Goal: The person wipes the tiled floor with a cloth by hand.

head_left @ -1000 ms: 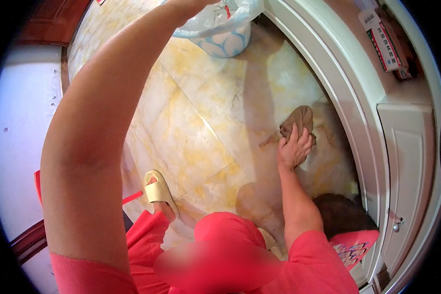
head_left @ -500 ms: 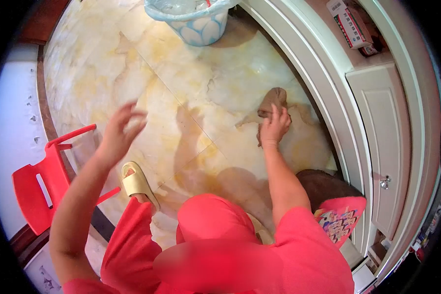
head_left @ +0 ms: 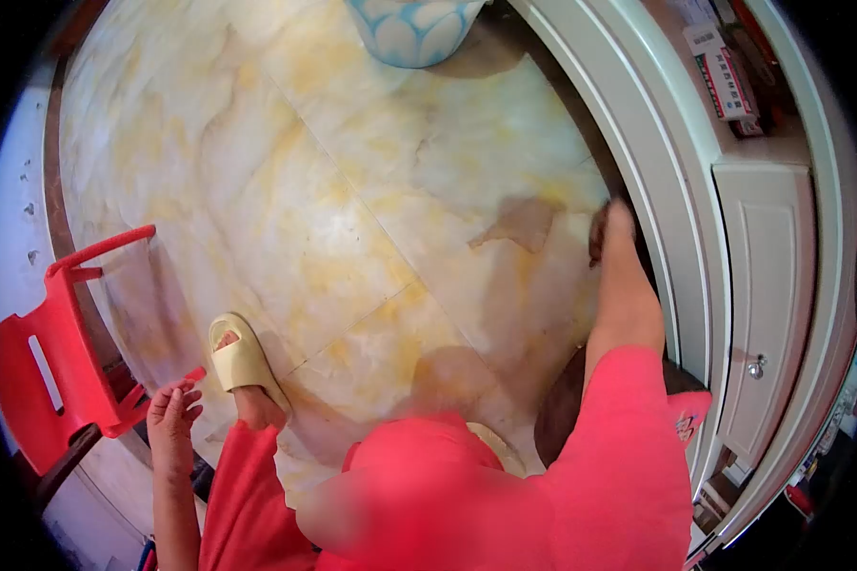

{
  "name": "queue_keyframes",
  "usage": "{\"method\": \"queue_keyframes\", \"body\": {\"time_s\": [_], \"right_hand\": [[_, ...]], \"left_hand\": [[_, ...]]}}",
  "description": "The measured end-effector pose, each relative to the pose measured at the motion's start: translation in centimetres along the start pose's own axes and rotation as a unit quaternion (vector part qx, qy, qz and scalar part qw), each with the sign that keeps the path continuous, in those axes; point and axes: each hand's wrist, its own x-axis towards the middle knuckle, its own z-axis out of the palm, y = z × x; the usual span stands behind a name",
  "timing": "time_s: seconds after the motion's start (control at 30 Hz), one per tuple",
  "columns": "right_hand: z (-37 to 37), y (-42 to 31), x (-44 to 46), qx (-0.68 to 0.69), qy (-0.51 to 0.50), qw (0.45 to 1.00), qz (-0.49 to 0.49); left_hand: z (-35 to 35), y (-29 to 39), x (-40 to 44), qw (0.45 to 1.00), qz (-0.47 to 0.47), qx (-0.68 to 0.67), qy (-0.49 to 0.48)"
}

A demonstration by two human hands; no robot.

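While your right hand point(head_left: 621, 221) works low at the right edge of the cream-and-yellow marbled tile floor point(head_left: 343, 238), a crumpled dark brown cloth point(head_left: 597, 235) shows just beside it, tight by the base of the long white panelled cabinet point(head_left: 767, 276). You've got the back of that hand turned upward, and its fingers are hidden, so whether they pinch the cloth or press flat on it, I cannot tell. Just inward from the floor's right edge, near the cloth, there's a brownish patch point(head_left: 519, 225) on the tiles.

Over to your left hand point(head_left: 173, 409): fingers loosely bent and slightly apart, right by the leg of the red plastic chair point(head_left: 71, 333) at the floor's left edge; touching or just clear, I can't say. Your pale yellow slip-on sandal point(head_left: 245, 360) is planted close by. Up at the floor's far edge stands a white bin with blue oval markings point(head_left: 414, 36), partly cut off by the view and well apart from both hands.
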Motion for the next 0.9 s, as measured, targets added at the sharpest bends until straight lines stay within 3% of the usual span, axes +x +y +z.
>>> {"method": "queue_keyframes", "body": {"time_s": [0.03, 0.07, 0.13, 0.17, 0.2, 0.3, 0.33, 0.37, 0.43, 0.47, 0.53, 0.57, 0.63, 0.67, 0.7, 0.73, 0.77, 0.8, 0.9], "right_hand": [[2.0, -1.3, 0.2, -0.034, 0.004, 0.996, -0.082], [5.4, -2.8, -1.2, -0.116, 0.064, 0.962, -0.239], [11.5, -3.6, -5.2, -0.224, 0.168, 0.816, -0.505], [12.9, -4.7, -9.4, -0.257, 0.078, 0.807, -0.526], [15.3, -3.2, -11.8, -0.247, 0.059, 0.75, -0.61], [19.2, 3.6, -20.6, -0.181, -0.029, 0.736, -0.651], [17.8, 5.3, -23.1, -0.189, -0.106, 0.725, -0.654], [16.1, 6.7, -24.8, -0.2, -0.184, 0.711, -0.649], [15.5, 8.2, -24.1, -0.004, -0.358, 0.698, -0.621], [14.1, 8.7, -23.3, 0.03, -0.35, 0.738, -0.577], [10.3, 8.2, -18.6, 0.11, -0.306, 0.777, -0.539], [6.8, 7.0, -17.5, 0.098, -0.223, 0.851, -0.466], [2.3, 6.9, -10.3, 0.195, -0.09, 0.912, -0.35], [0.5, 7.9, -5.7, 0.232, 0.071, 0.876, -0.417], [-2.0, 9.1, -1.3, 0.293, 0.107, 0.878, -0.363], [-4.4, 10.9, 2.4, 0.085, 0.235, 0.943, -0.222], [-4.9, 11.0, 2.3, -0.1, 0.358, 0.921, -0.115], [-4.9, 11.2, 2.3, -0.155, 0.378, 0.912, -0.025], [-4.8, 7.0, 1.2, -0.32, 0.238, 0.917, 0.016]], "left_hand": [[0.1, 0.2, -0.1, 1.0, 0.009, -0.009, 0.005], [0.8, 0.6, -0.2, 1.0, 0.014, 0.003, 0.01], [2.1, 1.0, 0.4, 1.0, 0.005, 0.029, -0.005], [2.8, 1.4, 0.6, 0.999, 0.002, 0.043, -0.011], [4.0, 1.9, 0.9, 0.998, 0.005, 0.05, -0.033], [9.2, 4.2, 2.0, 0.986, 0.027, 0.119, -0.116], [10.9, 4.4, 2.8, 0.978, 0.047, 0.134, -0.152], [12.6, 4.1, 3.4, 0.968, 0.063, 0.151, -0.189], [16.5, 3.9, 4.4, 0.934, 0.115, 0.229, -0.247], [19.0, 3.9, 5.0, 0.918, 0.151, 0.254, -0.265], [23.8, 3.7, 6.9, 0.863, 0.267, 0.328, -0.276], [26.2, 3.3, 8.3, 0.818, 0.347, 0.373, -0.269], [31.4, 1.9, 10.9, 0.813, 0.383, 0.371, -0.234], [33.9, 2.3, 10.7, 0.793, 0.383, 0.419, -0.219], [36.0, 2.7, 10.5, 0.772, 0.379, 0.468, -0.203], [37.6, 2.8, 10.6, 0.757, 0.385, 0.498, -0.175], [38.9, 2.8, 10.7, 0.741, 0.387, 0.529, -0.147], [39.8, 2.8, 11.1, 0.724, 0.39, 0.556, -0.121], [41.5, 3.7, 13.6, 0.792, 0.161, 0.562, -0.174]]}}
